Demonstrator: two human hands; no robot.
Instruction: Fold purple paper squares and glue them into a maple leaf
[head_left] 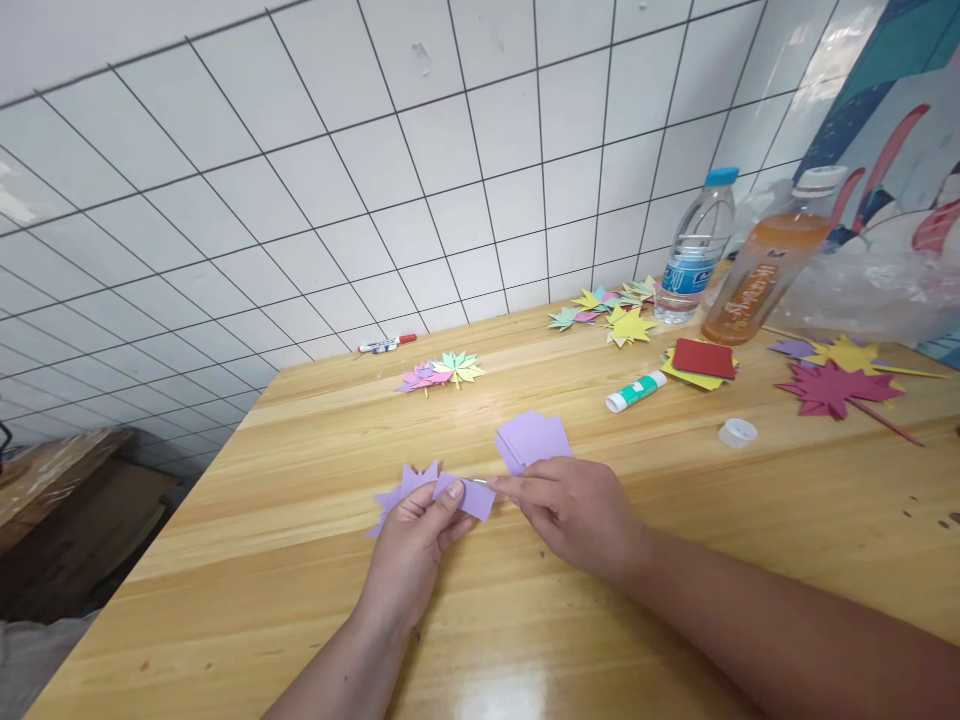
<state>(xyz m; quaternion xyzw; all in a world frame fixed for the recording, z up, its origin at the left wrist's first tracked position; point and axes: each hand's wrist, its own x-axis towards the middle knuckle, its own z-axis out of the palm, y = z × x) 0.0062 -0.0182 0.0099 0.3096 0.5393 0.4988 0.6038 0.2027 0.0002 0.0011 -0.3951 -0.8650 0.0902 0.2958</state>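
My left hand (420, 530) pinches a small folded purple paper (471, 499) between thumb and fingers, just above the table. A thin white streak shows along its upper edge. My right hand (577, 510) comes in from the right, index fingertip at the paper's right corner and the other fingers curled under; whether they hold anything is hidden. Behind the left hand lies a spiky purple paper leaf (409, 482), partly covered by the hand. A small stack of purple paper squares (534, 438) lies just beyond the right hand.
A glue stick (636, 391) lies uncapped near its cap (738, 432) and a red-topped paper stack (703, 358). Paper leaves (628, 325) lie at the back by a water bottle (694, 250) and an orange drink bottle (772, 260). Markers (387, 344) lie by the tiled wall.
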